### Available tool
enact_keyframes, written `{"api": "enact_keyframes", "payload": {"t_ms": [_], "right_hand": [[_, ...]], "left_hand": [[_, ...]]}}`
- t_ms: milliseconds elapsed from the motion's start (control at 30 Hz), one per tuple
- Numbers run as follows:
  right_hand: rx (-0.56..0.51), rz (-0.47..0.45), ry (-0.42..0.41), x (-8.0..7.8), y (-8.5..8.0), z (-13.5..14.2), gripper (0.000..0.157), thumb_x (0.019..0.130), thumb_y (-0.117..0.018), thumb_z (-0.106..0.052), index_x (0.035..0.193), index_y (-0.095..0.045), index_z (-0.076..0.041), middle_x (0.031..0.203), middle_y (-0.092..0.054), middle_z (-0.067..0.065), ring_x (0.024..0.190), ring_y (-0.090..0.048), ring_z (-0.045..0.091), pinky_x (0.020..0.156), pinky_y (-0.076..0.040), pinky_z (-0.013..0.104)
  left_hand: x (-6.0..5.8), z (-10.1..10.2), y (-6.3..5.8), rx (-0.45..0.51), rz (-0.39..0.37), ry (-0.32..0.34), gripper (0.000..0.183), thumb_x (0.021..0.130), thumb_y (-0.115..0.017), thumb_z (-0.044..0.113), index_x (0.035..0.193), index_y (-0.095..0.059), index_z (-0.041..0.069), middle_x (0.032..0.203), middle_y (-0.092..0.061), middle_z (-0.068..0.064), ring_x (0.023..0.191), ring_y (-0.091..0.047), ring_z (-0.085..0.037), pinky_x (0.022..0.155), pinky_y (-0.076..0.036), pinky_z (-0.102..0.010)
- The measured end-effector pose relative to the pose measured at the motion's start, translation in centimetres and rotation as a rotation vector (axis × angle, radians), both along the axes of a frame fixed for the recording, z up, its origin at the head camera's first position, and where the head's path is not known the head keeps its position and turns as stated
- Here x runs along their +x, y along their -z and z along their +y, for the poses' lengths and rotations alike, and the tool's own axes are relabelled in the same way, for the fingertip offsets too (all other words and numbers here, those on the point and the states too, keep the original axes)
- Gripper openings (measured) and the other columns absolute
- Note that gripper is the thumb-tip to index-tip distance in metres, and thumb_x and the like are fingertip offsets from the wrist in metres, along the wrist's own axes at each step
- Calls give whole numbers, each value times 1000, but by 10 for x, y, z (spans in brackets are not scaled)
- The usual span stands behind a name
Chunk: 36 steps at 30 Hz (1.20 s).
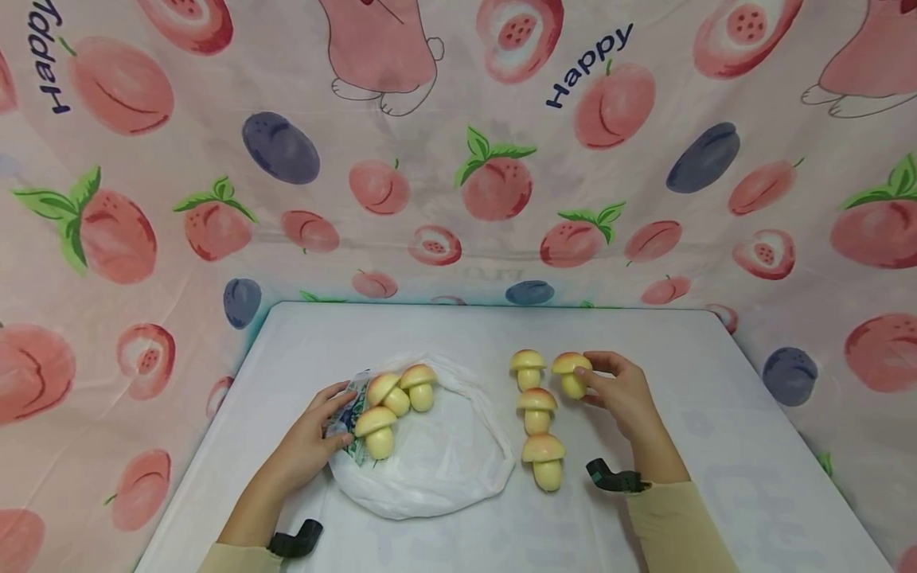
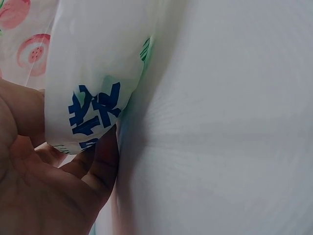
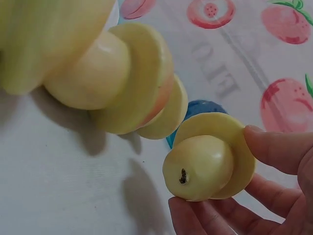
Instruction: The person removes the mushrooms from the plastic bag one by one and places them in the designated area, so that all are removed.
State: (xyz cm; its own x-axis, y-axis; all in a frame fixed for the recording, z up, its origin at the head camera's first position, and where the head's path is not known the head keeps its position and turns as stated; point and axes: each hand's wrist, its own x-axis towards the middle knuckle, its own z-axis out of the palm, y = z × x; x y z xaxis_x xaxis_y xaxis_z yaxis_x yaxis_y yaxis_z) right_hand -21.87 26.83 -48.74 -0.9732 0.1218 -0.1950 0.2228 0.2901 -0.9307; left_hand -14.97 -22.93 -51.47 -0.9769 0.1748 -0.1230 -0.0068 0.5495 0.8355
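**Tidy little lineup, both sides occupied**

So from where I'm standing, the right hand (image 1: pixel 616 390) has a mushroom-shaped piece (image 1: pixel 571 374) pinched, thumb on the cap's rim, fingertips against the stem. Probably gripped that way so the top-heavy cap doesn't tip. It's just right of the far end of a column of three yellow mushrooms (image 1: pixel 536 411), all sitting caps away from the person. Lined up like that, I'd guess they're easy to count.

The left hand (image 1: pixel 315 434) is pinching the printed edge of the white plastic bag (image 1: pixel 444 501), I reckon so the floppy thing doesn't slide. Three more mushrooms (image 1: pixel 376 444) are bunched at that side of it.

Room-wise: the bag's right rim comes pretty near the column, so that gap's tight. There's loads of bare counter (image 1: pixel 738 446) right of the right hand, and some toward the far edge too.
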Motion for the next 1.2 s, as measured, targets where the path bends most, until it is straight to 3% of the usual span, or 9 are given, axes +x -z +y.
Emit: {"api": "enact_keyframes", "payload": {"t_ms": [500, 1200], "right_hand": [[-21, -46, 14, -9, 13, 0, 57, 102, -74, -25, 151, -54, -1, 150, -55, 21, 108, -67, 14, 91, -66, 34], [-30, -56, 4, -17, 22, -3, 58, 106, -69, -26, 155, -51, -2, 155, -53, 23, 124, -63, 24, 88, -66, 31]], "left_hand": [[-2, -1, 2, -10, -1, -6, 70, 99, -70, -4, 163, -45, 9, 180, -21, -8, 167, -16, -47, 126, -27, -71], [0, -1, 3, -2, -2, -13, 70, 98, -70, -4, 163, -46, 9, 180, -21, -9, 166, -15, -48, 127, -26, -70]]}}
